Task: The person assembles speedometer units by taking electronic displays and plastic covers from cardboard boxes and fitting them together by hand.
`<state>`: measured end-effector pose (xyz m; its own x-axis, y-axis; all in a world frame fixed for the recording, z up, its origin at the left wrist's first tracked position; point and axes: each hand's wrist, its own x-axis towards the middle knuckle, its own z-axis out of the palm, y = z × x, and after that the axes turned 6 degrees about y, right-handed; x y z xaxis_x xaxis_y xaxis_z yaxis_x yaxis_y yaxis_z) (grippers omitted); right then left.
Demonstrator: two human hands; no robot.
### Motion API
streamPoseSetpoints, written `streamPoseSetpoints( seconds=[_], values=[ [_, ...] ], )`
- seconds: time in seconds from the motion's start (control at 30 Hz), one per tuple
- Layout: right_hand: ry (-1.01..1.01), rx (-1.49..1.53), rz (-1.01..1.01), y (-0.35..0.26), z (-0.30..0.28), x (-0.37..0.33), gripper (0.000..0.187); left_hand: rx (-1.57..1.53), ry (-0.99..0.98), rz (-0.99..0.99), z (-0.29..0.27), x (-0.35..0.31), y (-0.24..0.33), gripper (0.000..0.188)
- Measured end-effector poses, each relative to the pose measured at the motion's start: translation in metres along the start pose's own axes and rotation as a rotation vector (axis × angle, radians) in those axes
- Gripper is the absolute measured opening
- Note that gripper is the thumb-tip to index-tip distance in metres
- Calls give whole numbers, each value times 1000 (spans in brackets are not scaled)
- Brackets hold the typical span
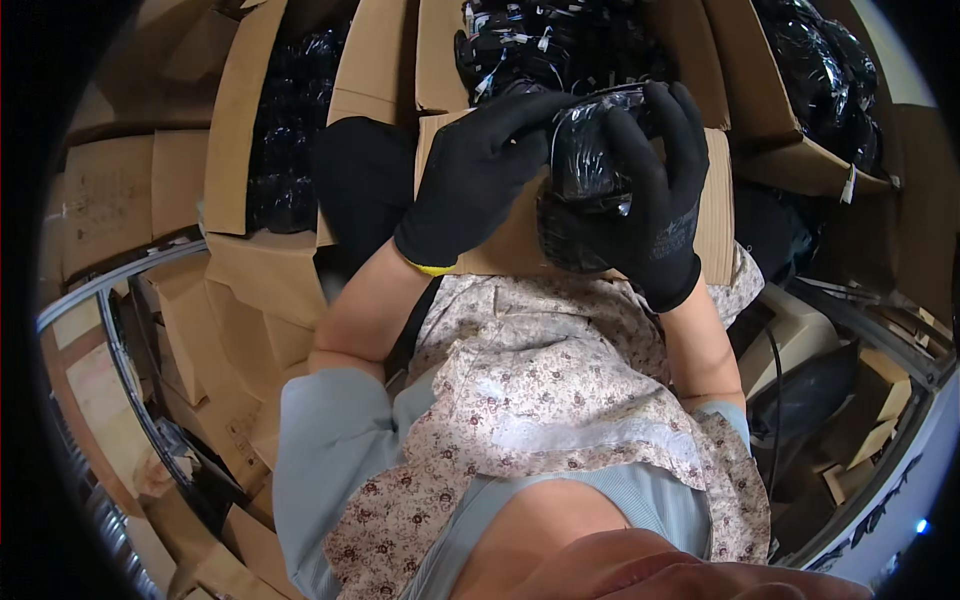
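Note:
A black bundle wrapped in shiny clear plastic point(590, 155) is held up over the near flap of the middle carton. My right hand point(655, 200), in a black work glove, is closed round its right side, with the fingers over the top and front. From the left, my left hand point(480, 170), gloved alike with a yellow cuff edge, has its index finger and thumb at the bundle's upper left edge. Its other fingers are curled. The middle carton point(440, 60) holds a heap of black parts with small white connectors point(540, 45) and thin wires.
Left of the middle carton, an open carton point(232, 150) is packed with black plastic-wrapped bundles point(290, 140). Another carton point(825, 165) at the right holds similar wrapped bundles point(820, 70). Metal frame rails point(120, 275) and cardboard pieces point(240, 330) flank me. A black cable point(777, 400) hangs at the right.

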<state>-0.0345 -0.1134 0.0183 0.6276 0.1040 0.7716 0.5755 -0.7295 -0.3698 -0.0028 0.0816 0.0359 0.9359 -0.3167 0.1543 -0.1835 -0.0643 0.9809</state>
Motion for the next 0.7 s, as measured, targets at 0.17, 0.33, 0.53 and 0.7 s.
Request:
streamPoseSetpoints(
  seconds=[0.17, 0.33, 0.53, 0.7],
  values=[
    [29, -13, 23, 0, 8, -3, 85, -27, 8, -30, -3, 3, 4, 34],
    [-65, -108, 35, -6, 2, 6, 77, 172, 62, 107, -5, 4, 0, 33],
    [-163, -231, 53, -22, -1, 17, 70, 136, 121, 23, 5, -3, 7, 38],
    [-249, -299, 103, -29, -3, 20, 68, 135, 164, 66, 8, -3, -7, 46]
  ],
)
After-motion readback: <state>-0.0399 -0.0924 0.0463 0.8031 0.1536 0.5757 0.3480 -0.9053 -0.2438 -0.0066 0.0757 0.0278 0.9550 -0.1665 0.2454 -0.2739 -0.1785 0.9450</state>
